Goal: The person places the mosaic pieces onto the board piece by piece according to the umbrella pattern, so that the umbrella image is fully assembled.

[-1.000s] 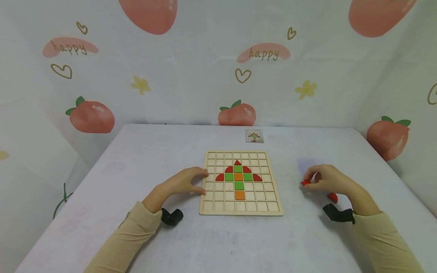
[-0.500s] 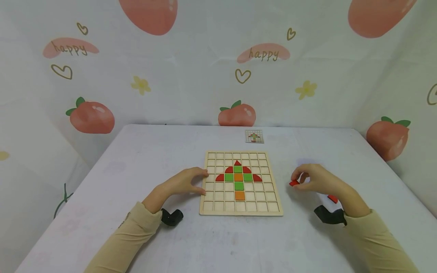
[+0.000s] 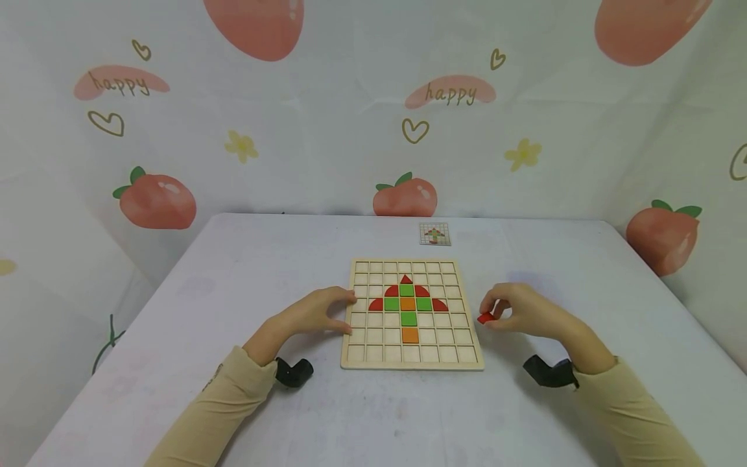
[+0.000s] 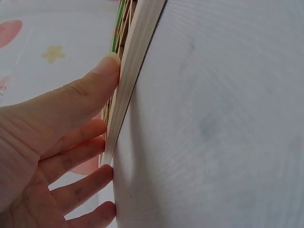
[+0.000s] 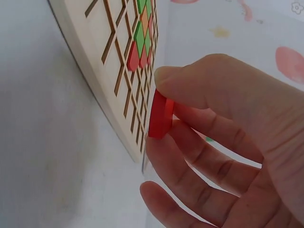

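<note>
A wooden grid board [image 3: 358,353] lies mid-table with colored tiles set in it: a red triangle [image 3: 406,279], red rounded pieces, green squares and orange squares. My left hand [image 3: 312,311] rests at the board's left side. Its thumb [image 4: 97,78] touches the edge there, and its fingers are spread and relaxed. Just off the board's right edge, my right hand [image 3: 522,314] pinches a red block [image 5: 160,114] between thumb and fingertips. The block's full outline is partly covered by the fingers.
Behind the board lies a small pattern card [image 3: 434,233] printed with a similar tile figure. A black wrist mount [image 3: 294,371] hangs by the left sleeve, another mount [image 3: 550,371] by the right. A printed cloth [image 3: 327,130] hangs behind the table.
My right hand has moved left toward the board, carrying the red block. A second red piece on the table at right is now hidden by the right arm. The left hand stays put.
</note>
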Demonstrator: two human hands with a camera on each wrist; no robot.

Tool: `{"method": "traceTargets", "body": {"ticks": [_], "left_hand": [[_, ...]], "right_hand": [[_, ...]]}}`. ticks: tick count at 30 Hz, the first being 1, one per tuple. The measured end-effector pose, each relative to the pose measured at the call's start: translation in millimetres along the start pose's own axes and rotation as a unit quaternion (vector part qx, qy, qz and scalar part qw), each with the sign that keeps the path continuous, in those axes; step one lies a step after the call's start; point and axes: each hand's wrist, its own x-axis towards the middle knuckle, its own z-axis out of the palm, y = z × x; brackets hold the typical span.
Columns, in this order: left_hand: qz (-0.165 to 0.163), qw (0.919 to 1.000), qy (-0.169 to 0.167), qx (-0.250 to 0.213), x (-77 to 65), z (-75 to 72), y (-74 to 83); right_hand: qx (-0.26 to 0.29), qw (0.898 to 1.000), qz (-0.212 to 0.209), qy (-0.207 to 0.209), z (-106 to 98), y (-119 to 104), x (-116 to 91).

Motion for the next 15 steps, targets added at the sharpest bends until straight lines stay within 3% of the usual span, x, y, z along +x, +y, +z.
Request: {"method": "traceTargets", "body": {"ticks": [15], "left_hand": [[-0.004, 1.0, -0.002, -0.004, 0.1, -0.3, -1.0]], "right_hand": [[0.036, 0.998, -0.04, -0.01, 13.0, -11.2, 9.3]]}}
